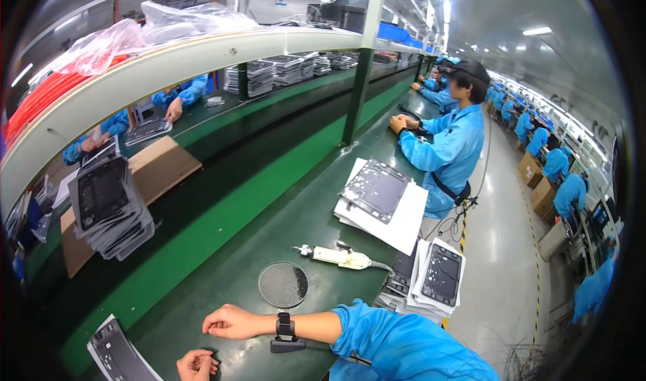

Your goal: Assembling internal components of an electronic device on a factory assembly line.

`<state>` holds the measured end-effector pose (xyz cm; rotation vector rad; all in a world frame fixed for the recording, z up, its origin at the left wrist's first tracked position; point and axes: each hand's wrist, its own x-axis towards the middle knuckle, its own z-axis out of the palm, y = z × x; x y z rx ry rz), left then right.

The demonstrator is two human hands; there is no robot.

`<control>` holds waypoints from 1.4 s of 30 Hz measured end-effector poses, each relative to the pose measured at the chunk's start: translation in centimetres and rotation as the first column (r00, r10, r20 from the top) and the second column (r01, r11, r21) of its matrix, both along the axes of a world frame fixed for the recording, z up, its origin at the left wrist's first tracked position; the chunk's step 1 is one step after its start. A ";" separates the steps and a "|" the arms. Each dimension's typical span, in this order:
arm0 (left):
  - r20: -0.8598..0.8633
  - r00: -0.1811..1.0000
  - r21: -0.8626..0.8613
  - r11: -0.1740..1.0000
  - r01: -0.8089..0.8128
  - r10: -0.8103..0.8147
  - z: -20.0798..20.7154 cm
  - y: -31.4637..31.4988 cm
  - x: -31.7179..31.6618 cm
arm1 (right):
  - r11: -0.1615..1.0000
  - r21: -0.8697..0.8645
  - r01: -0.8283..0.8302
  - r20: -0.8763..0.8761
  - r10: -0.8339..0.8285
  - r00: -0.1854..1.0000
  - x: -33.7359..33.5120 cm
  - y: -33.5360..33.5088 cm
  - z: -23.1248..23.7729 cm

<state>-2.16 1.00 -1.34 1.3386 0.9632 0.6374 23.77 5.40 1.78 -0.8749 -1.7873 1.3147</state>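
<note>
My right hand (234, 322) reaches in from the right over the green bench (256, 229), its fingers curled inward and nothing showing in them. A black band with a small dark box (286, 334) is strapped round that wrist. Just below it, at the lower edge, my left hand (196, 365) is closed; its fingertips face the right hand, and what it holds, if anything, is hidden. Left of both hands lies a dark tablet-like panel (120, 354) on a white sheet. A round, dotted grey dish (283, 285) sits beyond my right wrist, and past it a cream electric screwdriver (340, 256) lies on its side.
A dark panel (377, 191) rests on white sheets at the bench's right edge, near another panel stack (441, 273). Across the green belt (195, 246) stands a pile of panels (111, 206) on cardboard. A shelf rail (202, 48) runs overhead; a blue-clad co-worker (447, 139) sits farther along.
</note>
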 end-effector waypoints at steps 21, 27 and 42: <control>-0.023 0.998 0.158 0.986 -0.049 0.053 1.1 -0.9 2.3 | 0.993 -0.115 0.030 0.123 -0.016 0.992 0.5 -0.1 -0.3; 0.025 0.999 0.159 0.986 -0.046 0.043 1.0 -1.1 2.1 | 0.993 -0.106 0.042 0.164 -0.025 0.986 0.4 -0.3 0.1; 0.056 0.998 0.195 0.981 -0.014 0.003 0.4 -0.8 2.0 | 0.989 -0.145 0.036 0.121 -0.019 0.992 0.4 -0.2 -0.2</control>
